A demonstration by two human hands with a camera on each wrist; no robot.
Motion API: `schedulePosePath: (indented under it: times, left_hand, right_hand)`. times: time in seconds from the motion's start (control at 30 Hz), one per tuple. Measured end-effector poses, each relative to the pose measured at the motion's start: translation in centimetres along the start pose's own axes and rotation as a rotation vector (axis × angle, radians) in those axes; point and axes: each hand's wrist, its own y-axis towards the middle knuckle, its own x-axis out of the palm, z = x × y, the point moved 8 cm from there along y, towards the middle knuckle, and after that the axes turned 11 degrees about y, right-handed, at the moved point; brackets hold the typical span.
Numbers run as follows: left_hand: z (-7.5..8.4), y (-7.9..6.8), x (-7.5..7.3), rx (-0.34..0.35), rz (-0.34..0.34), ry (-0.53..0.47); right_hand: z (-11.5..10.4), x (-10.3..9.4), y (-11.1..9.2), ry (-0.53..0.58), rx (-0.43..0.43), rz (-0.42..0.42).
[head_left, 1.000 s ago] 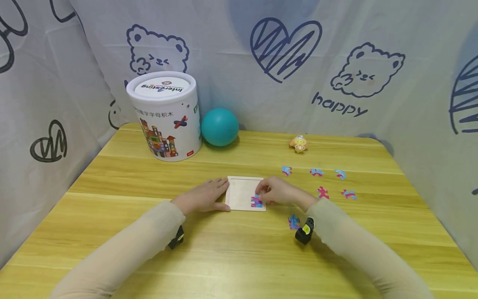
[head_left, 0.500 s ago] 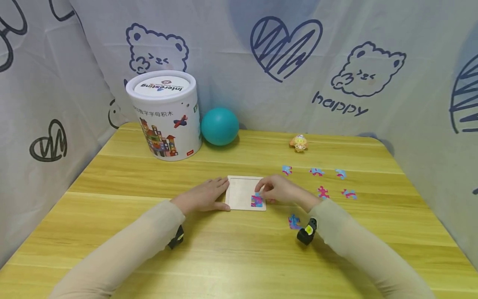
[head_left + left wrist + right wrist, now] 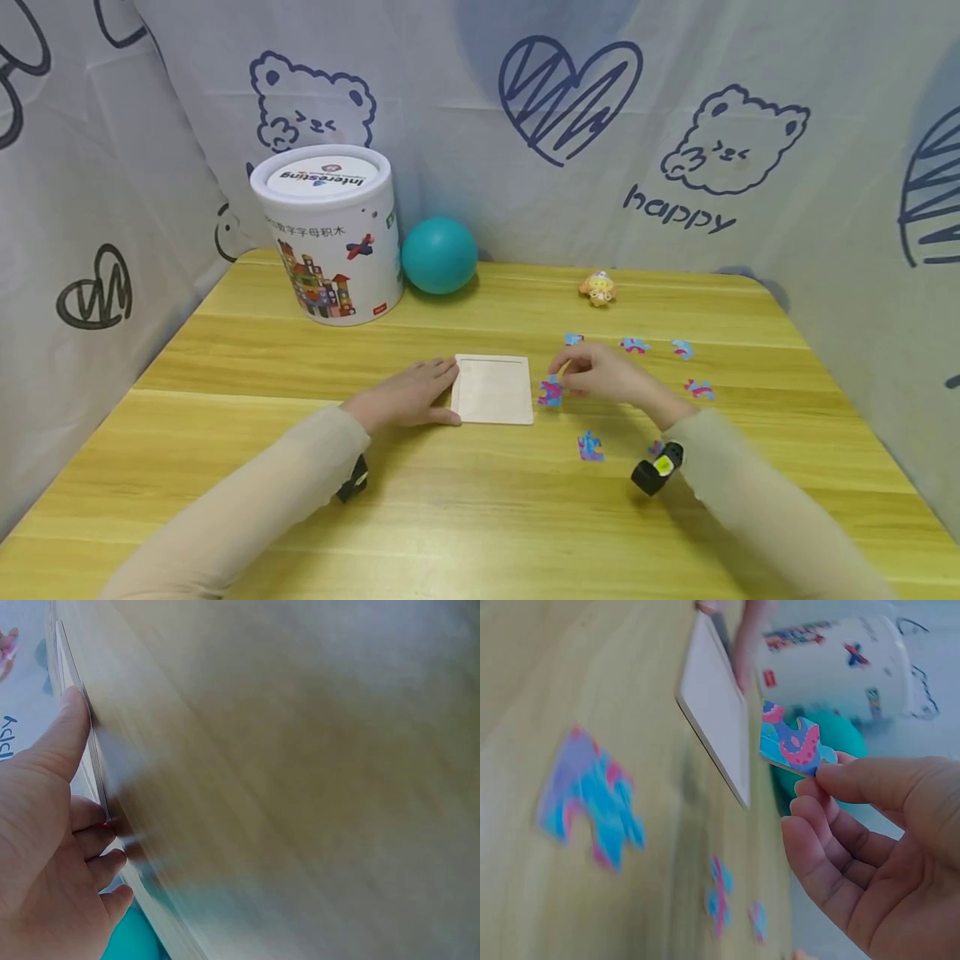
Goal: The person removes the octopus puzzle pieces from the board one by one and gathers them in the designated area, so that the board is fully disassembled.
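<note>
A small square wooden tray (image 3: 491,392) lies on the table, its inside bare. My left hand (image 3: 405,393) rests at its left edge, thumb and fingers extended along it; the left wrist view shows the thumb (image 3: 69,724) against the tray's rim. Just right of the tray, my right hand (image 3: 603,373) pinches a pink, blue and purple jigsaw piece (image 3: 791,742) between thumb and forefinger. In the right wrist view the piece is held up off the table, apart from the tray.
Several loose jigsaw pieces lie to the right, including a blue-purple one (image 3: 590,446) and one (image 3: 656,448) partly covered by the right wrist camera. Behind stand a white bucket (image 3: 330,242), a teal ball (image 3: 440,256) and a small toy figure (image 3: 598,288).
My right hand has moved right, lifting the jigsaw piece out of the tray's near right corner. The left hand has stayed at the tray's left edge.
</note>
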Motion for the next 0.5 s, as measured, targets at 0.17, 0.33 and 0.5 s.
schedulePosePath:
  times: [0.17, 0.33, 0.5]
  left_hand:
    - [-0.1, 0.0, 0.1, -0.009, -0.009, -0.005]
    - [-0.2, 0.0, 0.2, -0.020, -0.015, -0.014]
    - [-0.4, 0.1, 0.3, -0.017, -0.009, -0.009]
  right_hand:
    - [1.1, -3.2, -3.1, 0.059, 0.053, 0.068]
    - [2.9, -6.2, -6.9, 0.078, 0.110, 0.128]
    - [5.0, -8.6, -11.1, 0.102, 0.136, 0.152]
